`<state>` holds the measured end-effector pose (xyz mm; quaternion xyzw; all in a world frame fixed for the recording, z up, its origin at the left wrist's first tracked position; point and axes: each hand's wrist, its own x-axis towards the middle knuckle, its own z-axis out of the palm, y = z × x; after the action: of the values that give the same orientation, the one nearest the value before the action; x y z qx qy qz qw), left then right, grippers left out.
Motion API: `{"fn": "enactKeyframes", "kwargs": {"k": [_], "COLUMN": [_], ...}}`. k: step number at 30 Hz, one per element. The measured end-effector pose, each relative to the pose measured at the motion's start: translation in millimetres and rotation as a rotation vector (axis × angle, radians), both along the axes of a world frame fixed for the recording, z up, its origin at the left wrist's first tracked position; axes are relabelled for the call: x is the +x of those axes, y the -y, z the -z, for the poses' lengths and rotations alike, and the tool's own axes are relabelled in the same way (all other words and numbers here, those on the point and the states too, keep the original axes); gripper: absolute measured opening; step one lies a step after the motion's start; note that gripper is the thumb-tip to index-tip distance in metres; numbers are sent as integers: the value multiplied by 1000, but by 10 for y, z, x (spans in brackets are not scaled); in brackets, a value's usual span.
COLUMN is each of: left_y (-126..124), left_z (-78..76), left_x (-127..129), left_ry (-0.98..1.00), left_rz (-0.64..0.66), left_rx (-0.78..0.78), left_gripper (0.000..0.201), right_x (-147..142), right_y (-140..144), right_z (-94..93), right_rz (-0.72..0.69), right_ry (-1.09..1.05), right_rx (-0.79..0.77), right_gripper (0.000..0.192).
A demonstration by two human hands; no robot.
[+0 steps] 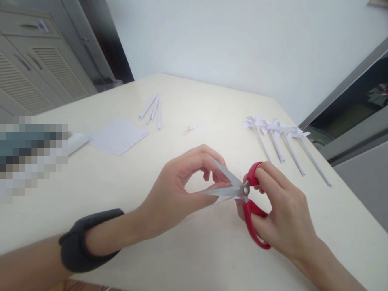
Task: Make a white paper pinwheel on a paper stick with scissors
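Spreading across the view, a pale bench (194,101) carries everything. At ten o'clock a stack of paper squares (119,136) is laid, with rolled paper sticks (152,108) at eleven and paper pinwheels (280,137) at two. Near the centre, red-handled scissors (242,194) are gripped by the right hand (283,210), blades parted. A small white paper piece, mostly hidden, is pinched by the left hand (178,190) beside the blades.

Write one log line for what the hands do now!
right hand: red scissors, blades open | left hand: pinches white paper
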<state>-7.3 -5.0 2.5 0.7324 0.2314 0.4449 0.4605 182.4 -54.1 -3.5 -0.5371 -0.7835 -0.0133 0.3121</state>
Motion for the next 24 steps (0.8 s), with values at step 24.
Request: {"fn": "enactKeyframes", "kwargs": {"k": [24], "left_y": [22], "left_z": [17], "left_x": [-7], "left_ry": [18], "left_rz": [29], "left_rx": [-61], "left_gripper": [22], "right_x": [-14], "right_y": [-13], "right_z": [12], "right_rz": [32], "right_ry": [33], "right_rx": [61], "right_gripper": [24]}}
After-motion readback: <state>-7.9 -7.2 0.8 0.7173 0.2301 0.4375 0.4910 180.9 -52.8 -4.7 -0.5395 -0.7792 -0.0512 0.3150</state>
